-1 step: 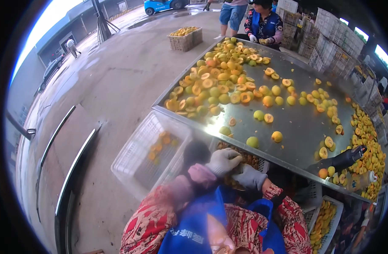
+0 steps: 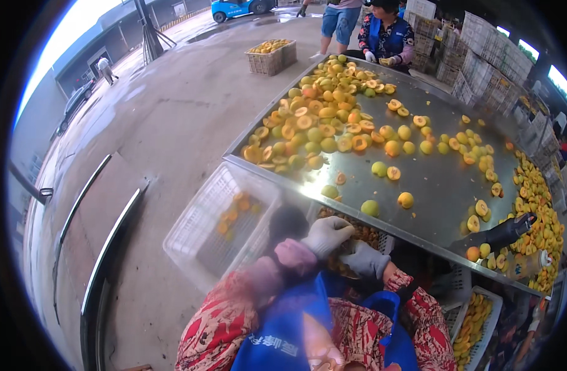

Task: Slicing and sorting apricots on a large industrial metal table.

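My left hand (image 2: 328, 237) wears a white glove, its fingers curled closed. It meets my right hand (image 2: 365, 260), in a grey glove, just off the near edge of a metal table (image 2: 444, 201). The right hand's fingers are bent inward; whatever lies between the two hands is hidden. Beneath and behind them is a crate of small brown pieces (image 2: 367, 233), perhaps fruit pits. Beyond my hands, yellow and green stone fruits (image 2: 323, 117), many cut in half, lie spread over the table. One whole green fruit (image 2: 370, 208) rests near its edge.
A white crate (image 2: 187, 219) with a few orange pieces stands left. At right lie a black tool-like object (image 2: 509, 230), a clear bottle (image 2: 525, 264) and piled fruit halves (image 2: 537, 207). A crate of fruit (image 2: 478, 328) stands below right. A co-worker (image 2: 388, 34) sits across the table.
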Demonstrator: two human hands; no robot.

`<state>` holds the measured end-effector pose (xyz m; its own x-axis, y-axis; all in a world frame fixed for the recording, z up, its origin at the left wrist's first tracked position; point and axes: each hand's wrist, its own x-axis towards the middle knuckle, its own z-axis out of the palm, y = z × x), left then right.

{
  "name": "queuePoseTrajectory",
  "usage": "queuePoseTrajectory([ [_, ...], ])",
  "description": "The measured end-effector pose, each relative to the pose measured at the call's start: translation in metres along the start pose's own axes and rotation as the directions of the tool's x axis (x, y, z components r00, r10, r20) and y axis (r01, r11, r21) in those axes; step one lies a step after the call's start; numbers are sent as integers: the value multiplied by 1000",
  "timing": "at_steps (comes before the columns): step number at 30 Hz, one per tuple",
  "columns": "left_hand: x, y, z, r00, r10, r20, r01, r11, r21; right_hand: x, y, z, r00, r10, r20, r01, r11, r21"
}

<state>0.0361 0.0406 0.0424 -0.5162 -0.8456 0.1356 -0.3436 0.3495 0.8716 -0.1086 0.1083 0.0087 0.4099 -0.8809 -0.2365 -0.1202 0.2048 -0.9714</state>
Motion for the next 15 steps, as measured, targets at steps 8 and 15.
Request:
queuePoseTrajectory([
  [8, 16, -10, -21, 970, 244, 7, -181, 739, -649, 5, -57, 18, 987, 11, -158, -6, 999, 35],
  [15, 19, 17, -22, 923, -368, 111, 319, 576, -753, 2, -74, 11, 978, 127, -164, -140, 987, -75],
])
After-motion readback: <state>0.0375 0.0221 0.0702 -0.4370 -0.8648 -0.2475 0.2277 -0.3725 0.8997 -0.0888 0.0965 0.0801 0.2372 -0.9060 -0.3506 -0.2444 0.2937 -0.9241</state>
